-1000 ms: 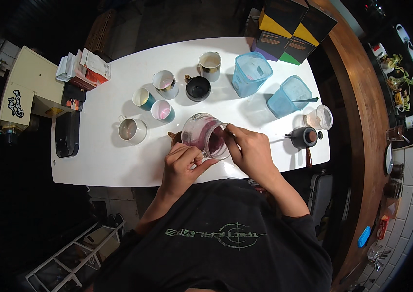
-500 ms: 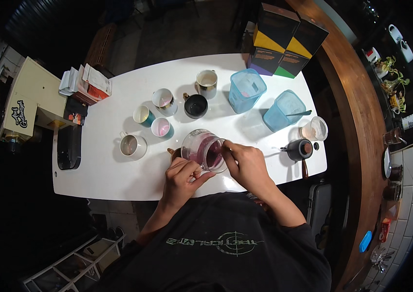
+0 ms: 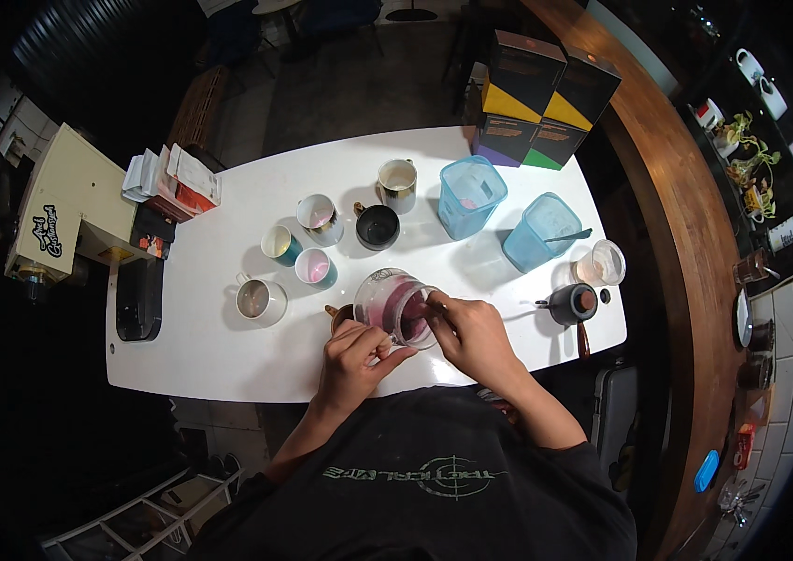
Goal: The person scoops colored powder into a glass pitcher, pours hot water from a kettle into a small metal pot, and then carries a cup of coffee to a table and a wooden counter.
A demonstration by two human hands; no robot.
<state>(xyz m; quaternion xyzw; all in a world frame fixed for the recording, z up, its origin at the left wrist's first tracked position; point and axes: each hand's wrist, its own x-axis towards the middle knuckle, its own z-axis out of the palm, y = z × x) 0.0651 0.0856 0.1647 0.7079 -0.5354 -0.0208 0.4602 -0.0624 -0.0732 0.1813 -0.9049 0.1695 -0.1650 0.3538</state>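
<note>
Clear glass jug (image 3: 381, 301), purplish-pink inside, tilted, mouth to the right, between the two hands (image 3: 353, 360)

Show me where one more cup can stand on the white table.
Bare: between the black tray and the white mug, and between the paper packets and the cups. Crowded: among those cups, and at the glass jug, between left hand and right hand.
</note>
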